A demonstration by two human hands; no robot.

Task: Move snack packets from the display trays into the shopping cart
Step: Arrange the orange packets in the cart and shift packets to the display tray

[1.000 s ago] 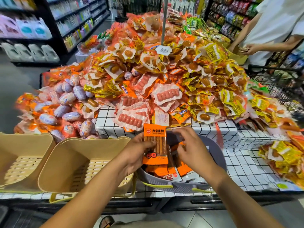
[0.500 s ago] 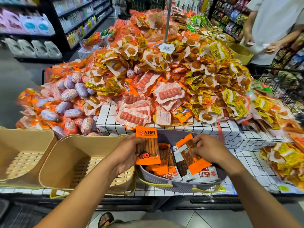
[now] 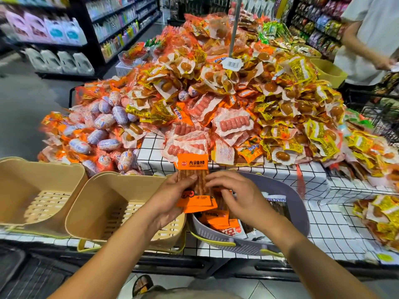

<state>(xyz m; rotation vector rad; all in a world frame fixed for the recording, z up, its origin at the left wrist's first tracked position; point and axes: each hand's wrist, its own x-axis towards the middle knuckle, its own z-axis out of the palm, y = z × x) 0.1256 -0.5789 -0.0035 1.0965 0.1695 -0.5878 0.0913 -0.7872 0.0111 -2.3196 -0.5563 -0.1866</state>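
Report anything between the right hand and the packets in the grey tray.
Nothing visible. The right hand is directly over the grey tray; its packets lie uncovered. The left hand holds a stack alongside.
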